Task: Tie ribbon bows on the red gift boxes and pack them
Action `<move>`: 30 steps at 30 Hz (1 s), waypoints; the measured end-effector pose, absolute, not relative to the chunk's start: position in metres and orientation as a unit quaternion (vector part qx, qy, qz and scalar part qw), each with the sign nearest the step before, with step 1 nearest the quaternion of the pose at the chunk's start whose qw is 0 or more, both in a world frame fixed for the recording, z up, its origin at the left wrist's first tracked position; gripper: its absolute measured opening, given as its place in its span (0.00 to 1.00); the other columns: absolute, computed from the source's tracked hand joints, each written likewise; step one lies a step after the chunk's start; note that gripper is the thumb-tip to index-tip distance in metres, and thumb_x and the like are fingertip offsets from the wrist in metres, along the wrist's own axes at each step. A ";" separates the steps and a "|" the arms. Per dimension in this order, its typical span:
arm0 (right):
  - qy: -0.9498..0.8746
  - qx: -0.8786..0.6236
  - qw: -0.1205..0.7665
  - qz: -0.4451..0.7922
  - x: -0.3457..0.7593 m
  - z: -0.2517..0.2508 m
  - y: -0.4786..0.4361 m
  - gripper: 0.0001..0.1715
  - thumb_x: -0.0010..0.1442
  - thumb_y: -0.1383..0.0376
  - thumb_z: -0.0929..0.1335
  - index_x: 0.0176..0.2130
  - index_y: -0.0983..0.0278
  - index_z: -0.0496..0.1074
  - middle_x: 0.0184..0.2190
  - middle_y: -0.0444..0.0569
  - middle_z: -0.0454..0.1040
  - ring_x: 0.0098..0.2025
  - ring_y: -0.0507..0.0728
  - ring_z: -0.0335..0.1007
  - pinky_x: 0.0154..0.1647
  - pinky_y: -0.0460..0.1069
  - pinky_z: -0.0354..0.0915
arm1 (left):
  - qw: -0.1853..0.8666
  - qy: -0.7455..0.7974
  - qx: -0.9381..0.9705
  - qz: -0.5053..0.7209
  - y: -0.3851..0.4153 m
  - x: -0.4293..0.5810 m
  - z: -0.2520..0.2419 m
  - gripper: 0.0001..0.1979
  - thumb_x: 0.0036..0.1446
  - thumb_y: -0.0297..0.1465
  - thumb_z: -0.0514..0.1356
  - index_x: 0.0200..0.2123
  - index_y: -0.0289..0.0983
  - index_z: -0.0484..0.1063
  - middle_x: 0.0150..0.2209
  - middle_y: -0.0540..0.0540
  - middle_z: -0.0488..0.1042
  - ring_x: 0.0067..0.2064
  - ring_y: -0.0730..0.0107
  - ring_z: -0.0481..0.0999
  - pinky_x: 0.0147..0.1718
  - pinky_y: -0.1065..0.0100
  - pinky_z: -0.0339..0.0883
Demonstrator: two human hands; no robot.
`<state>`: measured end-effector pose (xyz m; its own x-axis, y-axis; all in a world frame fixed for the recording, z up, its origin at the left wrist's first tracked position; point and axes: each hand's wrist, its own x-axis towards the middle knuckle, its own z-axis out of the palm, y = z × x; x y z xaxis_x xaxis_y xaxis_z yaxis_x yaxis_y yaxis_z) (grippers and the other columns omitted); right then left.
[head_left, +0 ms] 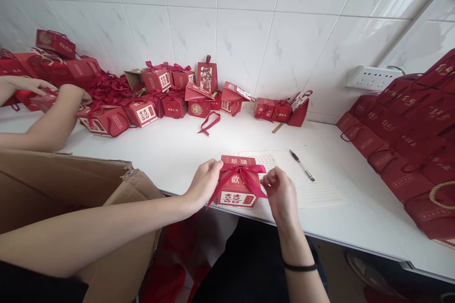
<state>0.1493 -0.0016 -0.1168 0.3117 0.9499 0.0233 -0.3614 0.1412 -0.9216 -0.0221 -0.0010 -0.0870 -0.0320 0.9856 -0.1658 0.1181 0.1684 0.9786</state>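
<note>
A small red gift box (237, 184) with gold characters and a red ribbon bow (245, 169) stands on the white counter (185, 151) near its front edge. My left hand (204, 182) grips the box's left side, fingers curled round its top corner. My right hand (280, 189) sits just right of the box, fingers pinched together at the ribbon's right tail.
Several red boxes (170, 94) and loose ribbons lie along the tiled wall. Red gift bags (408, 137) are stacked at right. A lined sheet (313, 184) with a pen (301, 164) lies beside the box. An open cardboard carton (71, 184) stands at left. Another person's arms (42, 118) work at far left.
</note>
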 end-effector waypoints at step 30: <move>-0.779 -0.299 0.550 -0.019 0.089 -0.112 -0.042 0.07 0.61 0.75 0.65 0.37 0.65 0.69 0.27 0.46 0.70 0.33 0.53 0.66 0.38 0.52 0.59 | 0.263 0.443 0.801 0.306 0.027 -0.029 -0.070 0.06 0.51 0.34 0.60 0.26 0.40 0.75 0.39 0.47 0.70 0.48 0.61 0.65 0.52 0.58 0.59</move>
